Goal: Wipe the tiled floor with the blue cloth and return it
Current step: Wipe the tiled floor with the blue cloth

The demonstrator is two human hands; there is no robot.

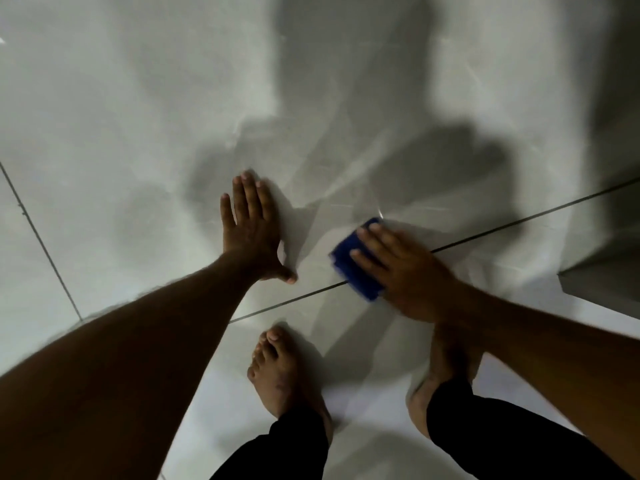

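Note:
The folded blue cloth lies flat on the pale grey tiled floor, across a dark grout line. My right hand presses down on it with the fingers spread over its top, covering its right half. My left hand rests flat on the tile to the left of the cloth, palm down, fingers apart, holding nothing. A small gap of bare tile separates the two hands.
My bare feet stand just below the hands, in dark trousers. A grout line runs diagonally under the cloth; another crosses at the left. A grey step or wall base sits at the right edge.

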